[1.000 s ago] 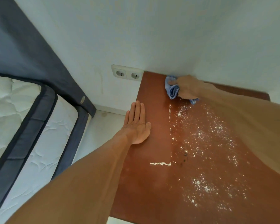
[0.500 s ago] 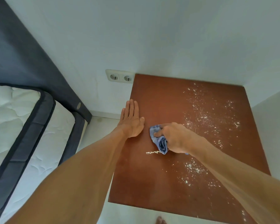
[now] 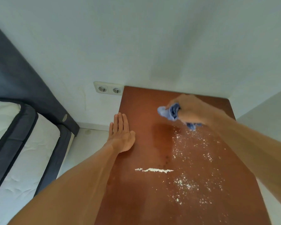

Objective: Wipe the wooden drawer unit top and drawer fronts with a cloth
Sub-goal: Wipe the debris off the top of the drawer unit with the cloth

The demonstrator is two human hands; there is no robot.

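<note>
L to R, I see: mattress (image 3: 23,151) far left, wall socket (image 3: 109,90) behind. Left hand (image 3: 122,135) flat, fingers straight, on surface (image 3: 136,200) left edge. Mid-surface a white powder line (image 3: 153,170), specks (image 3: 193,143) to its right. Right hand (image 3: 193,111), blurred, fingers curled round blue cloth (image 3: 170,112) nr back edge.
</note>
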